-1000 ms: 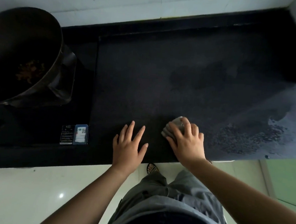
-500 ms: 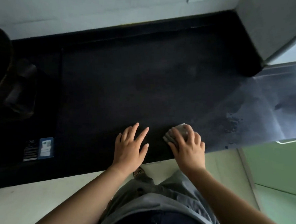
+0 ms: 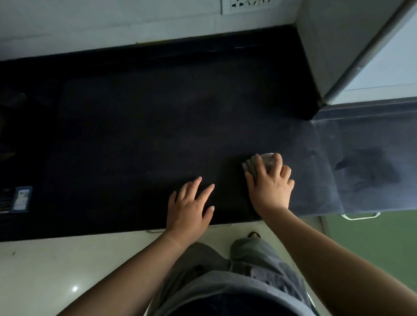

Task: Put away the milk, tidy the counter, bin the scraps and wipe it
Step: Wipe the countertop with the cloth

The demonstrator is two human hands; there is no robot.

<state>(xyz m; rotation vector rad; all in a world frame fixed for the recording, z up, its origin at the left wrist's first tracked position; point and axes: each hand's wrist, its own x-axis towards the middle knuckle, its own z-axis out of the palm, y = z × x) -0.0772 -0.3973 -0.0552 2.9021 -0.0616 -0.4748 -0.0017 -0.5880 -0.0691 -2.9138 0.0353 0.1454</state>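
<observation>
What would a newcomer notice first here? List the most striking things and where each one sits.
Two bare hands near the front edge of the wide black stone counter draw the eye: the right hand presses a crumpled grey cloth, while the left hand lies flat beside it with spread fingers. To the right, the counter turns paler and smeared, and a white wall socket sits on the wall at the top.

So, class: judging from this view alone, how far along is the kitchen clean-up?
No milk or scraps show on the dark counter, so tidying looks done. Wiping is in hand: the right hand presses a grey cloth, the left hand lies flat. Smears to the right remain.
</observation>
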